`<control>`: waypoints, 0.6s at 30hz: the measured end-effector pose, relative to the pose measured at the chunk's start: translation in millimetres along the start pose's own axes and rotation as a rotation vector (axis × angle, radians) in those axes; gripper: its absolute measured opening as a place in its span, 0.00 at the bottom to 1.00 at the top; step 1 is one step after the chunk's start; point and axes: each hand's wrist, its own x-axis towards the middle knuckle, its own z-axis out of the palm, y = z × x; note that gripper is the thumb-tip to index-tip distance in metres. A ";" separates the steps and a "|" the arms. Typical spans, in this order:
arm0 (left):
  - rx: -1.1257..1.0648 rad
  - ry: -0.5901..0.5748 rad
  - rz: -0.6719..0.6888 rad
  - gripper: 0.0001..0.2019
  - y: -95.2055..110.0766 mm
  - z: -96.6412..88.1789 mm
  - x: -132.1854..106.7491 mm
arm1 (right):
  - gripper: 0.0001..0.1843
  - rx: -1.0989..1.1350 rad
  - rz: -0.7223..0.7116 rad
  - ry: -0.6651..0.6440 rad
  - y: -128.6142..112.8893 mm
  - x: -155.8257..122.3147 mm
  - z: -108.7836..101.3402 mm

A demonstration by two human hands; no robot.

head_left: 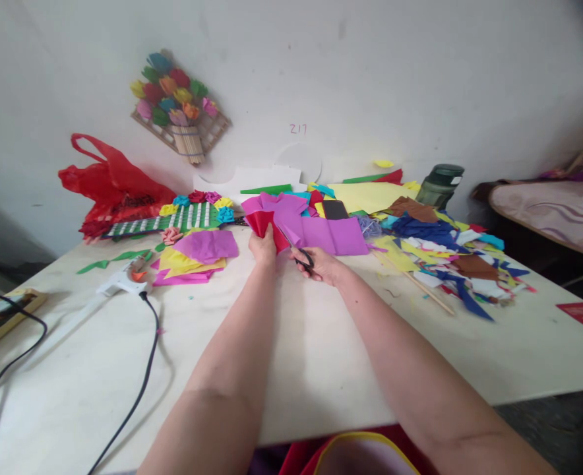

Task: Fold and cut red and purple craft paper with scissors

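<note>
My left hand (264,247) is closed on a piece of red crepe paper (260,223), which fans out above the fingers. Wrapped in the handles of a pair of scissors (303,260), my right hand (320,266) is just to the right of it. The blades point up and left along the red paper's edge; whether they are cutting into it I cannot tell. Behind both hands lies purple crepe paper (334,236). Left of my left hand is a small stack of purple paper (207,245) over yellow and pink sheets.
A white glue gun (124,282) with a black cord stands at the left, near a power strip (9,316). Paper scraps (434,247) and a wooden stick (432,296) lie at the right. Behind are a red plastic bag (116,181), a phone (335,210) and a green bottle (440,187).
</note>
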 end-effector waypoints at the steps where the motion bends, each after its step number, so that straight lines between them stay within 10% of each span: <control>1: -0.004 -0.001 -0.001 0.17 -0.6 0.1 0.4 | 0.17 -0.003 0.002 0.000 0.0 0.0 -0.1; 18: 0.027 -0.004 0.019 0.18 -5.6 -0.2 3.6 | 0.20 0.006 -0.036 0.016 0.9 0.0 0.6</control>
